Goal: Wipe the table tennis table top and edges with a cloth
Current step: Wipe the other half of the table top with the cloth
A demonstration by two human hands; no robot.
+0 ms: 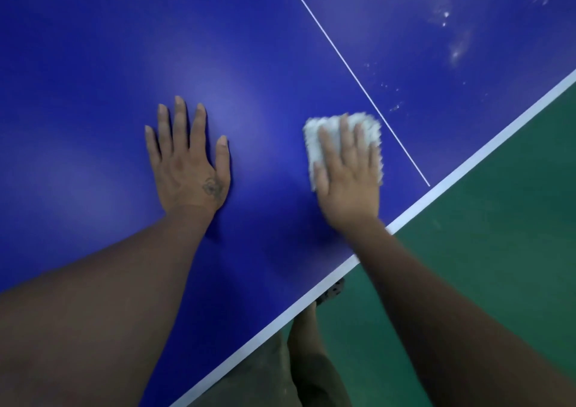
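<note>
White cloth [343, 144] flat on blue table [93, 63], near white edge stripe [436, 191], just left of thin centre line [358, 85]. Your right hand [349, 182] presses it, fingers straight. Your left hand [190, 163] lies flat on table, fingers spread, holding nothing. Pale smudges [455, 51] beyond line. Green floor [498, 235] beside table.

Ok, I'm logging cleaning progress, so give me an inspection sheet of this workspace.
Surface: blue table tennis table top, whitish smudges beyond the thin white centre line.
Job's things: white fluffy cloth lying on the top near the white edge band.
Clutter: nothing seen.
Hands: left hand flat on the bare top; right hand pressing flat on the cloth.
Cables: nothing seen.
Surroundings: green floor, a dark perforated shoe below the edge.
</note>
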